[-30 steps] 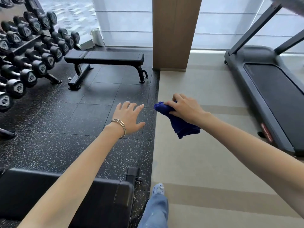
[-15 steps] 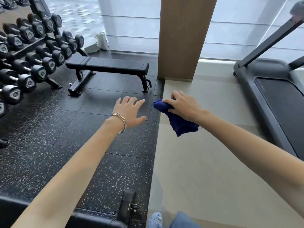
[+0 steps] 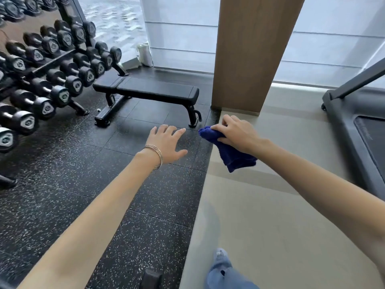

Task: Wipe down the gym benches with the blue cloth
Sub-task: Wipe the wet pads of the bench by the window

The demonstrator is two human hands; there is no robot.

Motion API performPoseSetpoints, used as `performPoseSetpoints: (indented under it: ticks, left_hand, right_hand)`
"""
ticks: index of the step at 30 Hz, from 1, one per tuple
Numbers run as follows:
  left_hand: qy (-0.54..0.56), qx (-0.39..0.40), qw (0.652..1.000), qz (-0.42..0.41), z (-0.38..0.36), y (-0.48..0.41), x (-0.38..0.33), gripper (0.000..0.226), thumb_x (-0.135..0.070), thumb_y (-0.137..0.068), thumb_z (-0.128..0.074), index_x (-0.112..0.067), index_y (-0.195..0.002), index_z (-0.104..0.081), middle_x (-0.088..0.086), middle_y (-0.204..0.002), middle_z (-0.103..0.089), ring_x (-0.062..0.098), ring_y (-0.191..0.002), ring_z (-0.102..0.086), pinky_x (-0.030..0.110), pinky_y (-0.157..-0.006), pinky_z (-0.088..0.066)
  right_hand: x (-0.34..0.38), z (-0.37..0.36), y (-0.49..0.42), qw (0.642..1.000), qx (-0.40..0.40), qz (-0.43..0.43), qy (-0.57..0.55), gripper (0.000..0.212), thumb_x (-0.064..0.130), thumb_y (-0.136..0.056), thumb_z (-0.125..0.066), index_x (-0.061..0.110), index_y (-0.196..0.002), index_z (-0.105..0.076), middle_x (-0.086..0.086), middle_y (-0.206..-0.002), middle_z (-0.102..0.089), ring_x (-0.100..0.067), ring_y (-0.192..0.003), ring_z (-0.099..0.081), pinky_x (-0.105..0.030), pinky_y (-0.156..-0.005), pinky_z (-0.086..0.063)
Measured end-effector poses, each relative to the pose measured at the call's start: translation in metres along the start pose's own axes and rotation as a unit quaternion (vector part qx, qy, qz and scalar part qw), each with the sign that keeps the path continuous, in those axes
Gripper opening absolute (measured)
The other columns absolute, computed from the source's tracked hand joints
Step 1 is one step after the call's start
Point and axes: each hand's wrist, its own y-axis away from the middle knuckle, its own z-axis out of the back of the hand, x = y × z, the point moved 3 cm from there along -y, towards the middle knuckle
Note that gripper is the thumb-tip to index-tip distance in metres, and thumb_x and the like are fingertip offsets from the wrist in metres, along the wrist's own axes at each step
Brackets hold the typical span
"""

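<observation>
right hand (image 3: 235,134): fingers curled round the blue cloth (image 3: 237,159); it is bunched up, with a tail hanging below my palm.
left hand (image 3: 166,142): empty, fingers straight and spread, palm down, in the air.
cloth location: in my right hand, off the ground, above the seam where the black rubber floor (image 3: 83,184) meets the pale floor (image 3: 270,205); it touches nothing else.
bench (image 3: 154,90): flat black pad ahead of both hands, well apart from the cloth, between the dumbbell rack (image 3: 52,65) and the wooden pillar (image 3: 248,49).
step (my guess): walking in; this pad is not yet wiped.
risk, bunched cloth: only a small patch would touch the pad, so I would miss strips. I should flatten it first.
risk, hanging tail: when I bend down it may drag on the rubber floor, pick up grit and smear it on the pad.
risk, grip: I hold a wad, not a spread sheet, so a hard pull stroke could slide it out of my fingers.
risk, rack end: the bench's far-left end sits just beside the rack's foot, so my left hand or the bangles (image 3: 156,155) could knock a dumbbell there.
risk, feet: the bench's rear leg sticks out near the pillar and the floor changes at the seam, so my shoe (image 3: 220,257) could catch.
risk, unknown: a dark part (image 3: 151,278) at the bottom edge is near my step; I cannot tell what it is.
pad condition: too far away to tell.
</observation>
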Motion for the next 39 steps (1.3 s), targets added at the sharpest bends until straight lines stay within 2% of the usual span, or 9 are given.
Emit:
performPoseSetpoints:
  ticks: [6,16,31,39]
  left_hand:
    - [0.011,0.007,0.999,0.038,0.009,-0.074,-0.014,0.072,-0.058,-0.089,-0.041,-0.027,-0.149,-0.016,0.001,-0.15,-0.03,0.024,-0.14,-0.023,0.046,-0.116,-0.019]
    - [0.019,0.017,0.997,0.074,-0.006,-0.159,0.023,0.073,-0.059,-0.088,-0.042,-0.027,-0.149,-0.017,0.0,-0.148,-0.033,0.024,-0.138,-0.025,0.046,-0.115,-0.021]
    - [0.028,0.032,0.997,0.058,-0.015,-0.35,0.163,0.076,-0.058,-0.088,-0.045,-0.025,-0.149,-0.016,0.001,-0.15,-0.029,0.026,-0.141,-0.02,0.047,-0.116,-0.019]
    - [0.021,0.05,0.997,0.047,-0.031,-0.419,0.224,0.078,-0.06,-0.087,-0.044,-0.025,-0.15,-0.014,0.002,-0.151,-0.028,0.027,-0.142,-0.019,0.047,-0.116,-0.017]
  right_hand:
    - [-0.067,-0.007,-0.058,1.0,0.015,0.013,-0.008,0.04,0.038,-0.095,-0.048,0.03,-0.134,-0.044,-0.008,-0.117,-0.045,-0.026,-0.11,-0.044,-0.037,-0.078,-0.043]
    - [-0.11,-0.032,-0.147,0.998,0.028,0.049,-0.038,0.041,0.038,-0.095,-0.048,0.03,-0.135,-0.043,-0.008,-0.119,-0.045,-0.026,-0.11,-0.044,-0.038,-0.082,-0.044]
    - [-0.148,-0.046,-0.377,0.998,0.03,0.043,-0.021,0.042,0.04,-0.095,-0.047,0.032,-0.136,-0.042,-0.006,-0.119,-0.045,-0.024,-0.11,-0.045,-0.036,-0.081,-0.043]
    - [-0.159,-0.064,-0.468,0.998,0.051,0.033,-0.022,0.045,0.041,-0.094,-0.048,0.033,-0.138,-0.04,-0.007,-0.12,-0.044,-0.025,-0.113,-0.043,-0.037,-0.084,-0.042]
